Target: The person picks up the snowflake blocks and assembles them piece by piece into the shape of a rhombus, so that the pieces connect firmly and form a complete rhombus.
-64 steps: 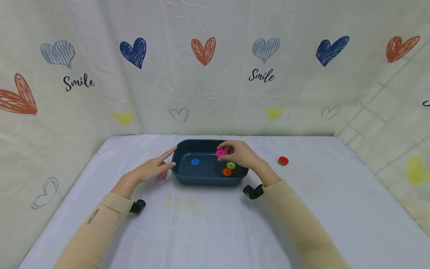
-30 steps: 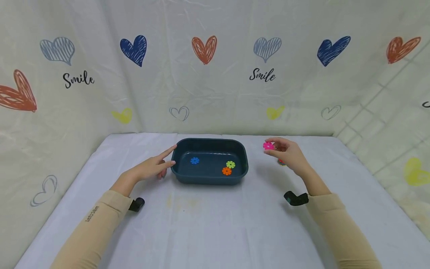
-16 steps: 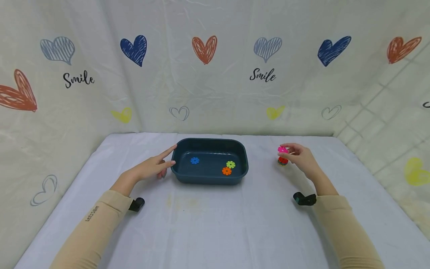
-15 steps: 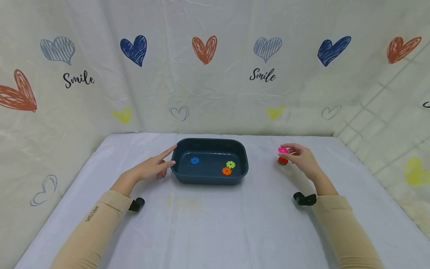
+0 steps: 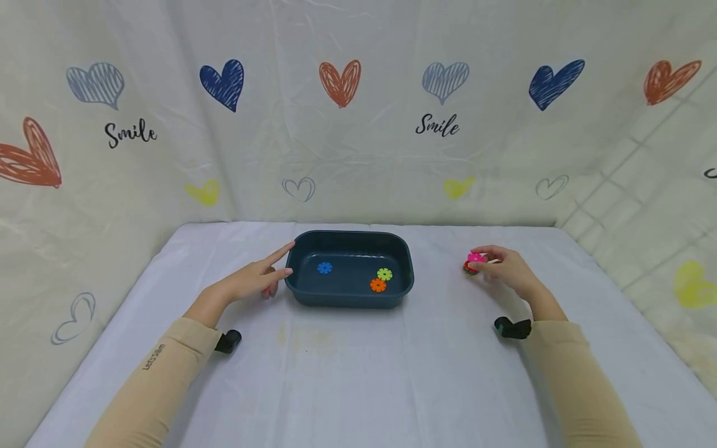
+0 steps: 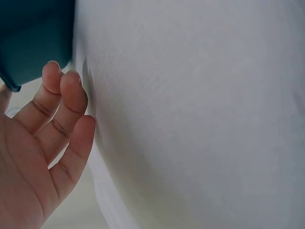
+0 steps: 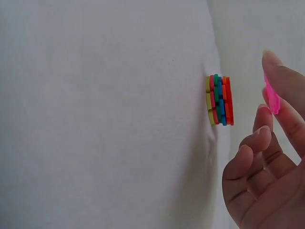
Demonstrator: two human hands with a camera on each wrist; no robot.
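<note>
My right hand [image 5: 508,272] pinches a pink flower-shaped plastic disc [image 5: 476,257] between thumb and fingers. Just below it a stack of several flower-shaped discs [image 7: 220,101] stands on the cloth, red on top, with a gap between stack and pink disc in the right wrist view. At the left end of the dark blue-green bin [image 5: 350,301], my left hand [image 5: 243,284] rests thumb and index fingertips on the rim; its other fingers [image 6: 74,95] are loosely bent beside the wall. Inside the bin lie a blue disc [image 5: 325,267], a lime green disc [image 5: 384,274] and an orange disc [image 5: 378,285].
White cloth [image 5: 358,386] covers the table. A pale curtain [image 5: 381,162] printed with hearts hangs behind its back edge. Black wrist-worn devices [image 5: 512,328] sit near both sleeve cuffs.
My right hand has carried the pink disc out of the bin, rightward to the stack, and has then lowered it toward the stack. The left hand keeps its place at the bin.
</note>
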